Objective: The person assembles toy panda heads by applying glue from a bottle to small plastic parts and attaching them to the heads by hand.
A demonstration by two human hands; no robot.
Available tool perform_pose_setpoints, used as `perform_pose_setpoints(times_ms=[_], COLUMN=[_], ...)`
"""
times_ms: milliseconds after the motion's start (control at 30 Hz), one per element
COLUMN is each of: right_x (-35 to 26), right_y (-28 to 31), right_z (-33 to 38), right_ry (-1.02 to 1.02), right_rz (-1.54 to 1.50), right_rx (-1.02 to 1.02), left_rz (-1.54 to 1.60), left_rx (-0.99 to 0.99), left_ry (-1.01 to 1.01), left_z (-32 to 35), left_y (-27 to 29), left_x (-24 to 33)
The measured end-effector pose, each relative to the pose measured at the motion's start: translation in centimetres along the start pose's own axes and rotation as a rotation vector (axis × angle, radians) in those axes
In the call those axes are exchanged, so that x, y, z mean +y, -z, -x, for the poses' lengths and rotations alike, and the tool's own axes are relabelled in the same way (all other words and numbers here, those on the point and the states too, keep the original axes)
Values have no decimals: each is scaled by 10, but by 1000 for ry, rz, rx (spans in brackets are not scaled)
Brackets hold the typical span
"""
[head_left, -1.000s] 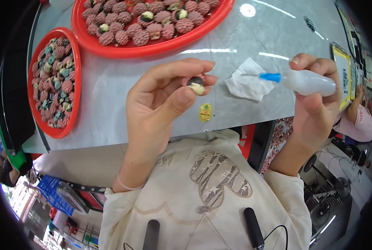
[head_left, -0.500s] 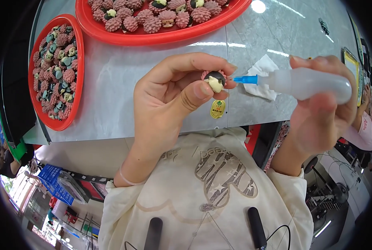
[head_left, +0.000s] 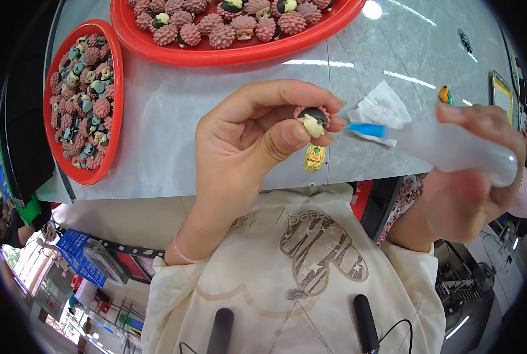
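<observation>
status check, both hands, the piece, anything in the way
Left hand pinching small round pink, black and cream piece. Right hand gripping translucent white squeeze bottle. Crumpled white tissue on grey table, nothing visibly blocking.

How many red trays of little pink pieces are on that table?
2: the smaller red tray at left, and the larger red tray at top, cut off by the picture's edge; others may be hidden.

Looks like small-parts workshop: red trays (head_left: 216, 58) of near-identical pink pieces (head_left: 222, 36), upper left; blue-tipped squeeze bottle (head_left: 434, 144), right.
</observation>
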State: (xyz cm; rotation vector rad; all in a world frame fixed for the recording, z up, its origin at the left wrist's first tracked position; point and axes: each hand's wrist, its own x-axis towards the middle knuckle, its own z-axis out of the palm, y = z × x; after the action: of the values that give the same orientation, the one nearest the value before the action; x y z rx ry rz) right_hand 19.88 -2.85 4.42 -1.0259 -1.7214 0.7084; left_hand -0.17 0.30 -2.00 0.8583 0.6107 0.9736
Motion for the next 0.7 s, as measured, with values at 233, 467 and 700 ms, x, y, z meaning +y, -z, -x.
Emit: perform_pose_setpoints(times_ms=[233,467,700], right_x=[39,56,107], right_y=[6,11,139], right_z=[8,-8,-8], right_ry=[-334,-336,-422], right_rz=[-79,461,929], right_rx=[446,93,410], left_rz=[85,-28,-15], left_rx=[5,116,76], left_ry=[16,64,68], left_z=[1,5,-1], left_y=[-2,-7,-12], left_x=[0,2,4])
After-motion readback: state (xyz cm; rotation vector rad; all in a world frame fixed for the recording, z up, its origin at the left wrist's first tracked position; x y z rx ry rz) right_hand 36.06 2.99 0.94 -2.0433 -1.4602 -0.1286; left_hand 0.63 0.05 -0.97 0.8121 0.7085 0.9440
